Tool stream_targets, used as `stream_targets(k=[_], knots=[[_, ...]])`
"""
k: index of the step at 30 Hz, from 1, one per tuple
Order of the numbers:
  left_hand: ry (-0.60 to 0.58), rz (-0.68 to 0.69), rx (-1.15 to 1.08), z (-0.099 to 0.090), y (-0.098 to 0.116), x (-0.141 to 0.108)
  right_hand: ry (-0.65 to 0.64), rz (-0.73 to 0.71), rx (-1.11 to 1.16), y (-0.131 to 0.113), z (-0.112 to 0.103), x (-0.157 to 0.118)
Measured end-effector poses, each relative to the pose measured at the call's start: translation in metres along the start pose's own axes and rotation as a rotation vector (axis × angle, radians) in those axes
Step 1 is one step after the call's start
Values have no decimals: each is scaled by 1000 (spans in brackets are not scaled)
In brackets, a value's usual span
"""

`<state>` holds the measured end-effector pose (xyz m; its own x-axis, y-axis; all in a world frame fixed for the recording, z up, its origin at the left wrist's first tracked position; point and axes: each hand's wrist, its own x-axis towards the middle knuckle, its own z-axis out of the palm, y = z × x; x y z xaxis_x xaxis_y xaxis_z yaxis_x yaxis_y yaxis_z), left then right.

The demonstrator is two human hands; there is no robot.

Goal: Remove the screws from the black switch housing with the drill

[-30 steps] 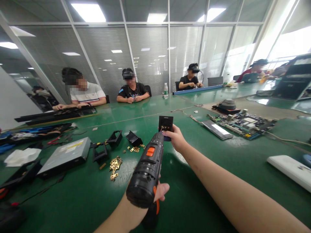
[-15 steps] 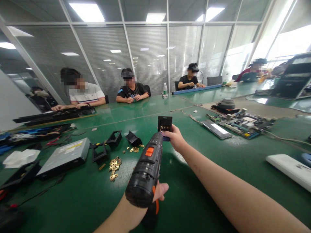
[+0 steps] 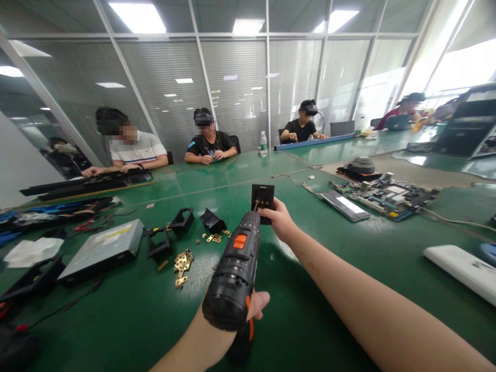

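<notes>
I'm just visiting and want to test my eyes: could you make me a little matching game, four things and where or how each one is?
1. power drill
2. black part with gold-coloured bits inside
3. loose metal pieces
4. bottle

A. held by the right hand
B. upright near the far side of the table
C. gripped in the left hand
D. gold-coloured, clustered on the table

Pairs: 1-C, 2-A, 3-D, 4-B
</notes>
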<state>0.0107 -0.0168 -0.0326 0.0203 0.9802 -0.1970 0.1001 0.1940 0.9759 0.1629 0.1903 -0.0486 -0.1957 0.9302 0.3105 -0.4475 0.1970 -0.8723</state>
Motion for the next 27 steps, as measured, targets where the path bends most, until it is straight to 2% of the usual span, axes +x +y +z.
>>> stream_targets(k=[5, 9, 14, 21, 27], knots=[[77, -14, 66, 11, -11, 15, -4, -2, 0, -2, 1, -1], [154, 15, 57, 14, -17, 16, 3, -6, -2, -1, 0, 0], [18, 78, 37, 4, -15, 5, 13, -2, 9, 1, 0, 1], [50, 64, 97, 4, -9, -1, 4, -7, 7, 1, 0, 1], [2, 52, 130, 0, 4, -10, -8, -14, 5, 0, -1, 1]])
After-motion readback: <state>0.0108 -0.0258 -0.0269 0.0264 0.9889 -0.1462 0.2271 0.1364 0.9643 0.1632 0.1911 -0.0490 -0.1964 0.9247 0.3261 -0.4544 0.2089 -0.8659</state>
